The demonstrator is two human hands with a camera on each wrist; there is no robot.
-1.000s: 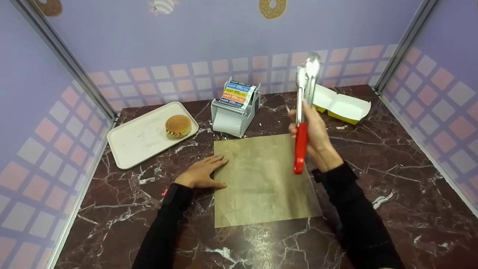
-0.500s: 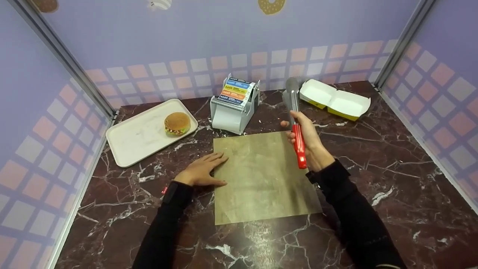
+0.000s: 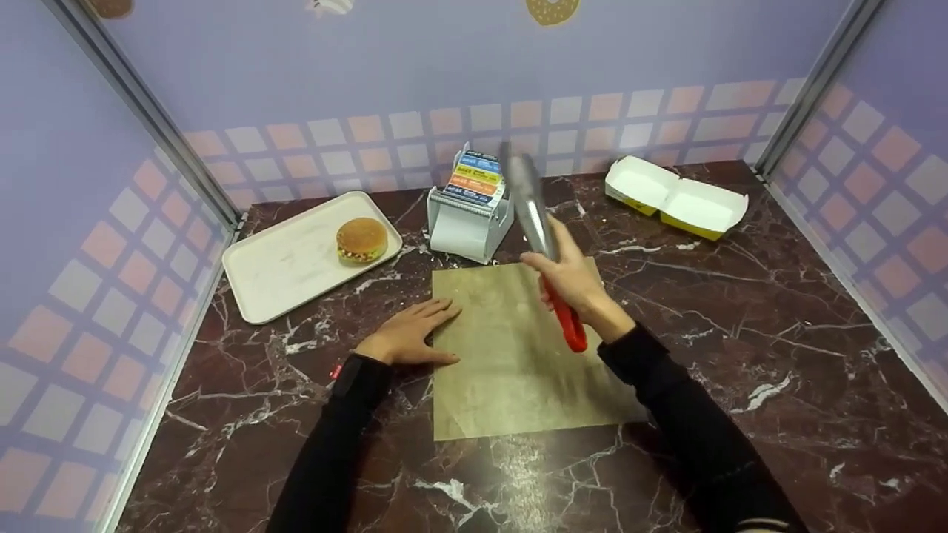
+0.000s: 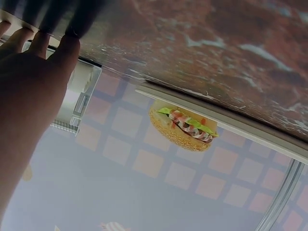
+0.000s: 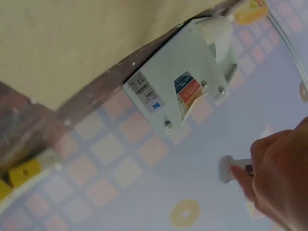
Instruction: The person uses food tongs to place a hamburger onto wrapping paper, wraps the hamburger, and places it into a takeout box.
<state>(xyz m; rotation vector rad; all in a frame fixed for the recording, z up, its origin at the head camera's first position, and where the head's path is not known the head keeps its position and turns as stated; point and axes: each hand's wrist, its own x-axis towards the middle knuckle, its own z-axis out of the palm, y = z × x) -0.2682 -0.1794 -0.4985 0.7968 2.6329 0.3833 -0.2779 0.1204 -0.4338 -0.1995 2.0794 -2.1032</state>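
My right hand (image 3: 574, 281) grips a pair of tongs (image 3: 566, 318) with red handles, held above a brown paper sheet (image 3: 503, 392). The metal ends of the tongs are blurred and point away, towards the label dispenser. In the right wrist view the right hand (image 5: 284, 175) partly hides the tongs (image 5: 226, 168). With fingers spread, my left hand (image 3: 411, 333) rests at the left edge of the sheet. A burger (image 3: 362, 239) with a round bun sits at the right end of a cream tray (image 3: 270, 285); the left wrist view also has the burger (image 4: 183, 127).
At the back middle stands a label dispenser (image 3: 461, 231) holding a roll of coloured stickers. An unfolded white and yellow burger box (image 3: 703, 205) lies at the back right. Patterned walls border the dark marbled table (image 3: 740, 333) at the back and both sides.
My right hand has moved left with the tongs, which now slant to the left and pass in front of the dispenser's right side. The left hand stays on the sheet.
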